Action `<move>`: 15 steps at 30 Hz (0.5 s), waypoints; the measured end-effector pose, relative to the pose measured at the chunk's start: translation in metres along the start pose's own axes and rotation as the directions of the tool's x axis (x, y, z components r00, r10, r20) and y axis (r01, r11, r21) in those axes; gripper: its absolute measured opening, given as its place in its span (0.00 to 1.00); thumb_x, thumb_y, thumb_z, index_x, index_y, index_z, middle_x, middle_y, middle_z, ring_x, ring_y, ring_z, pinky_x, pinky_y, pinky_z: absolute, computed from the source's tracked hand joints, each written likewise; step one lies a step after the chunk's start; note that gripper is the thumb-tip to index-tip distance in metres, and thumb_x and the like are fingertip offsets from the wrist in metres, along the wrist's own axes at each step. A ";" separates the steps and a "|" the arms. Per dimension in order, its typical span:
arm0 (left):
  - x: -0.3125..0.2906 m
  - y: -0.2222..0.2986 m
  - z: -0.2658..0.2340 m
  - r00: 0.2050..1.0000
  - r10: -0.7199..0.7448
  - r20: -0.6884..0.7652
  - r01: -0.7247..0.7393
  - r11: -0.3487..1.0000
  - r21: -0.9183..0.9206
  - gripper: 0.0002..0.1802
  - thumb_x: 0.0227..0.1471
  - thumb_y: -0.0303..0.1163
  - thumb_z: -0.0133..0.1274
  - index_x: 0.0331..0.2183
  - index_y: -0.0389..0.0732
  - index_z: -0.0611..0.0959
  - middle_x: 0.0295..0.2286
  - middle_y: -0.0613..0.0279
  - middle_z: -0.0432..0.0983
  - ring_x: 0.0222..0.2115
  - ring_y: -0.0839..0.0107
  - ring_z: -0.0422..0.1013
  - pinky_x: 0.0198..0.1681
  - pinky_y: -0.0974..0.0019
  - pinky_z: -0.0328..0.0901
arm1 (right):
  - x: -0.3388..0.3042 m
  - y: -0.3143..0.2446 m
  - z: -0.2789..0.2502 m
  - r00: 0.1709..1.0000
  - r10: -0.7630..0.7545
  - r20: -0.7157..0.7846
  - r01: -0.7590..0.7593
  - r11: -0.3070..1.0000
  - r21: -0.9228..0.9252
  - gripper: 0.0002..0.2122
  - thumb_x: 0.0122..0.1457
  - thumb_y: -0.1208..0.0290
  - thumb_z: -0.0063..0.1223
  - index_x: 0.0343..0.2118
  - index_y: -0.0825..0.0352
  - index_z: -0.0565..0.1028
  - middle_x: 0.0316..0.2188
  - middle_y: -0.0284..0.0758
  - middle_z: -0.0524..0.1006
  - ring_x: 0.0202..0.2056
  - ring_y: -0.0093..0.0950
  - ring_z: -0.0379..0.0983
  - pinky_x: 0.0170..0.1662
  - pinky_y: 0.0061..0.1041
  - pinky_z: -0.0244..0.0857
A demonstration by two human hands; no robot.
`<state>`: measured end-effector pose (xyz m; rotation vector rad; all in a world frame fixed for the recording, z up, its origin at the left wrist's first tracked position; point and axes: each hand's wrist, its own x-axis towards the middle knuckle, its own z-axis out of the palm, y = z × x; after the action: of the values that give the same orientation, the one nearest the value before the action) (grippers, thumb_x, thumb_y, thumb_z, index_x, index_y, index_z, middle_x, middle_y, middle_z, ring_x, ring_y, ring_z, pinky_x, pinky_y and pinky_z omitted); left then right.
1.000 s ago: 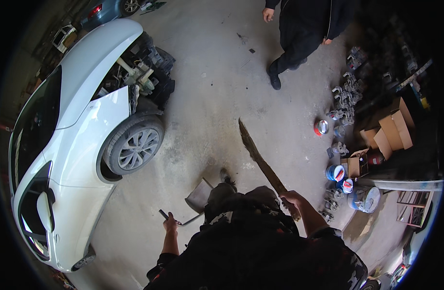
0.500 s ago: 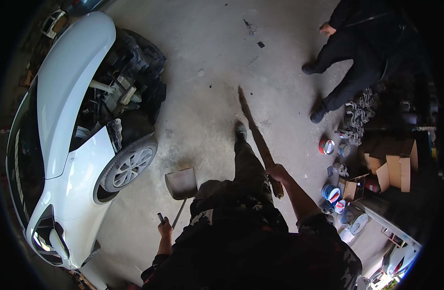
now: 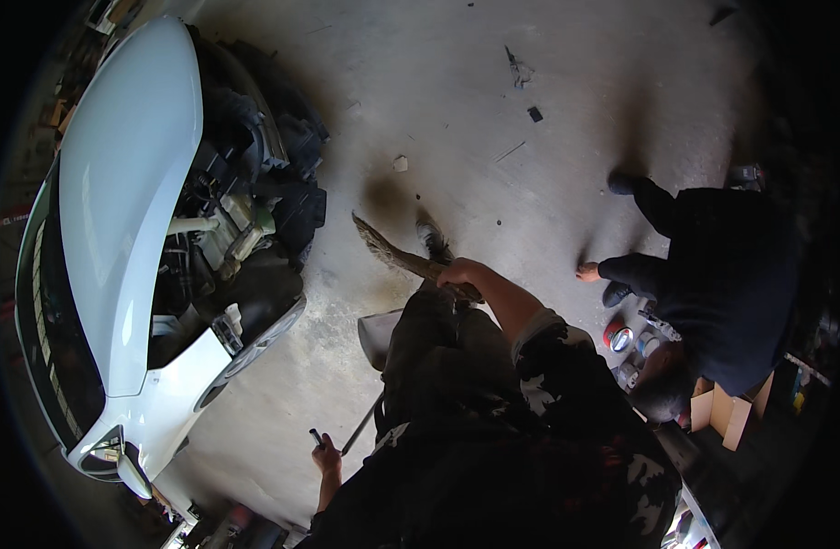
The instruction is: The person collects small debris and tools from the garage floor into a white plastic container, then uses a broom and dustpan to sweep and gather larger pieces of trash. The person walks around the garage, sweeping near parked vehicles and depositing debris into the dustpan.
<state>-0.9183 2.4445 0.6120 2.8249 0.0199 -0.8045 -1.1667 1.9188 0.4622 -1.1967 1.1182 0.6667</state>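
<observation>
Below, littered grey floor, white car — right fingers wrap broom, left fingers dustpan handle

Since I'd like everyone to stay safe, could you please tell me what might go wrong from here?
The brown broom in the right hand slants close to one shoe and might catch it. The dustpan held by the left hand sits beside the legs and could bump them.
</observation>
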 end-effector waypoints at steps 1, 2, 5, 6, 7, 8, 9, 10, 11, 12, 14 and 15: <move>0.003 0.018 0.005 1.000 -0.010 0.017 0.010 1.000 -0.001 0.34 0.50 0.54 0.47 0.12 0.32 0.72 0.09 0.56 0.68 0.12 0.66 0.66 0.17 0.60 0.60 | 0.015 -0.010 -0.019 0.999 -0.024 -0.048 0.020 0.998 -0.066 0.24 0.36 0.54 0.62 0.29 0.74 0.77 0.28 0.43 0.77 0.27 0.34 0.74 0.32 0.33 0.68; 0.003 0.034 0.006 0.998 -0.039 0.040 0.039 0.999 -0.005 0.33 0.50 0.54 0.47 0.11 0.32 0.72 0.09 0.57 0.68 0.12 0.67 0.66 0.17 0.60 0.60 | 0.027 -0.016 -0.039 0.996 0.003 -0.091 -0.009 0.998 -0.056 0.24 0.36 0.55 0.62 0.30 0.74 0.77 0.28 0.43 0.77 0.27 0.35 0.74 0.31 0.36 0.68; 0.006 0.085 0.016 0.993 -0.081 0.082 0.081 0.997 0.009 0.33 0.50 0.53 0.48 0.11 0.33 0.72 0.08 0.58 0.68 0.11 0.68 0.64 0.17 0.61 0.60 | 0.041 -0.020 -0.125 0.981 0.155 -0.116 -0.118 0.953 0.277 0.15 0.39 0.66 0.63 0.27 0.72 0.75 0.21 0.41 0.74 0.20 0.32 0.71 0.19 0.31 0.66; 0.008 0.100 0.018 0.992 -0.097 0.082 0.091 0.993 0.076 0.32 0.51 0.52 0.48 0.11 0.33 0.73 0.08 0.59 0.66 0.11 0.69 0.64 0.16 0.61 0.59 | 0.040 -0.020 -0.155 0.964 0.235 -0.129 -0.162 0.894 0.417 0.13 0.38 0.68 0.63 0.22 0.72 0.73 0.17 0.41 0.72 0.15 0.32 0.69 0.16 0.34 0.64; 0.007 0.114 0.019 0.995 -0.033 0.096 0.028 0.999 0.045 0.32 0.51 0.52 0.48 0.11 0.32 0.73 0.08 0.59 0.66 0.11 0.69 0.65 0.16 0.60 0.59 | 0.036 -0.022 -0.186 0.958 0.241 -0.156 -0.167 0.911 0.378 0.12 0.39 0.69 0.62 0.22 0.72 0.73 0.16 0.40 0.71 0.15 0.32 0.68 0.16 0.34 0.63; 0.008 0.129 0.023 0.993 -0.030 0.116 0.024 0.999 0.048 0.32 0.51 0.51 0.48 0.12 0.32 0.73 0.08 0.59 0.66 0.11 0.69 0.65 0.16 0.60 0.59 | 0.031 -0.027 -0.216 0.950 0.239 -0.201 -0.159 0.924 0.347 0.12 0.40 0.68 0.61 0.23 0.72 0.73 0.17 0.41 0.72 0.15 0.32 0.69 0.16 0.34 0.63; 0.011 0.143 0.024 0.988 -0.066 0.140 0.062 0.998 0.030 0.32 0.51 0.51 0.48 0.12 0.32 0.74 0.08 0.59 0.67 0.11 0.68 0.65 0.17 0.60 0.59 | 0.028 -0.037 -0.239 0.936 0.240 -0.257 -0.156 0.938 0.309 0.13 0.40 0.68 0.61 0.24 0.72 0.73 0.17 0.42 0.72 0.17 0.32 0.70 0.16 0.34 0.63; 0.013 0.156 0.024 0.981 -0.084 0.172 0.084 0.996 0.005 0.32 0.51 0.51 0.48 0.12 0.31 0.74 0.08 0.58 0.67 0.11 0.68 0.65 0.17 0.59 0.59 | 0.023 -0.049 -0.261 0.923 0.243 -0.299 -0.173 0.955 0.242 0.13 0.41 0.68 0.59 0.27 0.72 0.74 0.18 0.41 0.73 0.17 0.33 0.70 0.17 0.35 0.63; 0.015 0.167 0.023 0.976 -0.092 0.198 0.084 0.995 0.049 0.32 0.51 0.51 0.48 0.13 0.30 0.75 0.09 0.54 0.70 0.13 0.63 0.68 0.19 0.57 0.60 | 0.017 -0.060 -0.276 0.909 0.221 -0.353 -0.151 0.965 0.213 0.13 0.41 0.67 0.59 0.29 0.70 0.74 0.19 0.40 0.74 0.18 0.33 0.71 0.20 0.35 0.65; 0.015 0.177 0.023 0.981 0.004 0.191 -0.020 0.996 0.082 0.31 0.51 0.51 0.47 0.13 0.30 0.76 0.10 0.52 0.70 0.13 0.61 0.69 0.20 0.56 0.61 | 0.010 -0.073 -0.290 0.895 0.195 -0.402 -0.136 0.976 0.171 0.14 0.41 0.67 0.58 0.31 0.69 0.75 0.21 0.40 0.75 0.19 0.33 0.72 0.22 0.35 0.66; 0.018 0.198 0.028 0.952 0.272 0.139 -0.289 0.950 0.120 0.31 0.51 0.51 0.47 0.14 0.30 0.77 0.11 0.49 0.71 0.15 0.57 0.70 0.22 0.54 0.61 | 0.001 -0.102 -0.304 0.854 0.069 -0.515 -0.052 0.998 0.048 0.16 0.40 0.66 0.58 0.34 0.67 0.75 0.22 0.39 0.76 0.21 0.32 0.73 0.26 0.34 0.67; 0.020 0.208 0.033 0.985 0.044 0.167 -0.075 0.979 0.188 0.31 0.51 0.51 0.46 0.14 0.30 0.77 0.13 0.45 0.71 0.18 0.52 0.70 0.25 0.52 0.62 | -0.001 -0.114 -0.307 0.821 -0.008 -0.572 -0.019 0.999 -0.040 0.17 0.40 0.66 0.58 0.35 0.65 0.75 0.23 0.38 0.76 0.21 0.31 0.73 0.28 0.33 0.68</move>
<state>-0.9044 2.2338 0.6142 2.9118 -0.1768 -1.0733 -1.1632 1.5959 0.5138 -1.4839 1.6137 0.3315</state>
